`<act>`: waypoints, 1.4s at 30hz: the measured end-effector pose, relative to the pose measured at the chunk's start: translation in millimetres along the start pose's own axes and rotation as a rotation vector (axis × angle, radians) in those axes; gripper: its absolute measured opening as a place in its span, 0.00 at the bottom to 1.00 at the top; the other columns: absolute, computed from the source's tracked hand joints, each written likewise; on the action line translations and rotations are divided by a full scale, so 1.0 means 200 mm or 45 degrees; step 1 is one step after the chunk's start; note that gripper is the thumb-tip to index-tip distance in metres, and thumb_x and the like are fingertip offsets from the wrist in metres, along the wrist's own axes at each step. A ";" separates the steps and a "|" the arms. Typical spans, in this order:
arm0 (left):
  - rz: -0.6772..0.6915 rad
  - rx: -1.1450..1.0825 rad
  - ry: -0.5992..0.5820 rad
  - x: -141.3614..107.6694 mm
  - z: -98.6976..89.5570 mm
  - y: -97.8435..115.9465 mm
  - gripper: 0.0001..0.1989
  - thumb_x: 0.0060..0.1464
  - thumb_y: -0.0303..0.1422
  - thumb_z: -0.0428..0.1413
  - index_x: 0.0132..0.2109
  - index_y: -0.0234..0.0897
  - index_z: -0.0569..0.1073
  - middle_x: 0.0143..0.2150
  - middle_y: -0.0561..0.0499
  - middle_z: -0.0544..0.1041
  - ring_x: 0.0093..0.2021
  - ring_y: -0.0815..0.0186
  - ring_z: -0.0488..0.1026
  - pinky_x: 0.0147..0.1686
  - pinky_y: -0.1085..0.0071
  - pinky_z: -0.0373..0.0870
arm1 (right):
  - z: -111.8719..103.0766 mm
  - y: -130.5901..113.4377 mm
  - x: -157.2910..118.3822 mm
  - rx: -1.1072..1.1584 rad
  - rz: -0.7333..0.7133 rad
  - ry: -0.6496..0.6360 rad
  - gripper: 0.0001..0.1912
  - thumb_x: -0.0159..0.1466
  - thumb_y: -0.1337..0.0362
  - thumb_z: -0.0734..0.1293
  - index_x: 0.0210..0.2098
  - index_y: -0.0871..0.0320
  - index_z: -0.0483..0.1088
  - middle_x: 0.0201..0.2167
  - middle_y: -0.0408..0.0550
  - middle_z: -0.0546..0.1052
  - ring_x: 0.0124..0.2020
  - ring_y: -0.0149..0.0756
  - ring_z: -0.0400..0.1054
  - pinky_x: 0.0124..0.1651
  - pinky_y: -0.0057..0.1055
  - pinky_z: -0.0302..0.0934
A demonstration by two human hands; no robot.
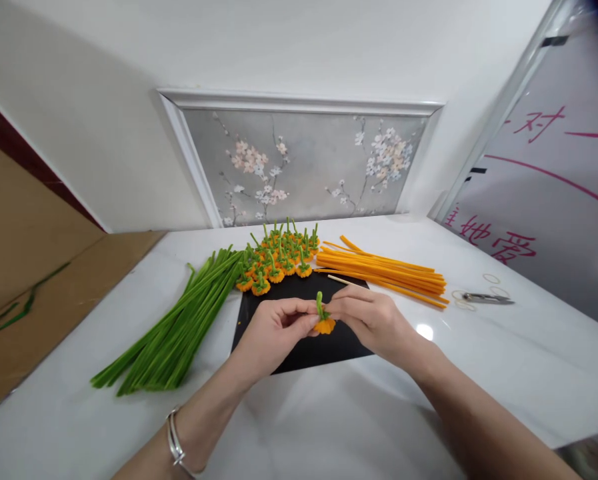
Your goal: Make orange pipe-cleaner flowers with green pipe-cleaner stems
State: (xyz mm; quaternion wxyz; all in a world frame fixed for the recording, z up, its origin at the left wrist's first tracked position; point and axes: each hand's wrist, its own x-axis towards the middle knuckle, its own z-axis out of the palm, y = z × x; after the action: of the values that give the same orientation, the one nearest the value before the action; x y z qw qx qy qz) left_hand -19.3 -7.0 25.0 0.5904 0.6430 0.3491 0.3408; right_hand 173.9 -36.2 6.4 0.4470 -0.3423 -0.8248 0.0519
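Both hands meet over a black mat (299, 353). Between them is a small pipe-cleaner ornament (323, 327), scalloped and orange below, with a green top and an upright, bent green stem. My left hand (283, 327) pinches its left side between thumb and fingers. From the right, my right hand (371, 320) has its fingertips closed on the green part by the stem. A thin pale stick (341, 280) shows just beyond the right knuckles; whether that hand holds it or it lies on the mat, I cannot tell.
Several similar orange-and-green ornaments (279, 257) cluster behind the mat. Green pipe cleaners (179, 333) lie in a bundle at left, orange pipe cleaners (389, 267) at right. Farther right are scissors (489, 299) and pale rings (463, 305). A wall closes off the white table (529, 373) behind.
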 end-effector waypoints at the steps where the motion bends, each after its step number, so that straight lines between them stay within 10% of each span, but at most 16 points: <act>1: -0.013 -0.015 0.012 0.00 0.00 0.00 0.06 0.47 0.31 0.62 0.34 0.33 0.79 0.30 0.50 0.79 0.30 0.70 0.74 0.34 0.75 0.74 | 0.00 0.00 0.00 -0.016 -0.024 0.005 0.11 0.66 0.73 0.58 0.38 0.58 0.71 0.36 0.51 0.74 0.35 0.32 0.70 0.38 0.28 0.67; 17: 0.036 -0.089 0.082 -0.02 0.02 0.02 0.05 0.49 0.31 0.62 0.35 0.35 0.79 0.34 0.51 0.79 0.29 0.74 0.73 0.32 0.80 0.73 | 0.02 -0.02 0.02 0.103 0.007 0.278 0.11 0.64 0.73 0.61 0.36 0.58 0.74 0.32 0.50 0.76 0.33 0.31 0.72 0.36 0.26 0.68; 31: 0.498 0.472 0.163 -0.03 0.01 -0.02 0.08 0.55 0.28 0.55 0.36 0.39 0.79 0.45 0.45 0.77 0.48 0.61 0.73 0.45 0.69 0.71 | 0.07 -0.06 0.04 0.664 0.739 0.172 0.11 0.60 0.57 0.67 0.30 0.59 0.67 0.22 0.41 0.69 0.21 0.26 0.59 0.22 0.24 0.55; 42: 0.149 -0.274 0.190 0.00 0.04 -0.06 0.09 0.51 0.32 0.61 0.42 0.40 0.76 0.45 0.50 0.74 0.42 0.66 0.74 0.44 0.67 0.75 | 0.06 -0.06 0.06 0.918 0.882 0.336 0.16 0.62 0.51 0.64 0.30 0.58 0.61 0.17 0.35 0.64 0.16 0.24 0.57 0.21 0.23 0.53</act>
State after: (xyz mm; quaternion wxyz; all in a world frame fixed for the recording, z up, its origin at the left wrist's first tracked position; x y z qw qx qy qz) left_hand -12.9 -10.5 12.9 0.6075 0.5680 0.3154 0.4569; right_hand 153.4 -35.5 12.9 0.5935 -0.4231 -0.5293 0.4342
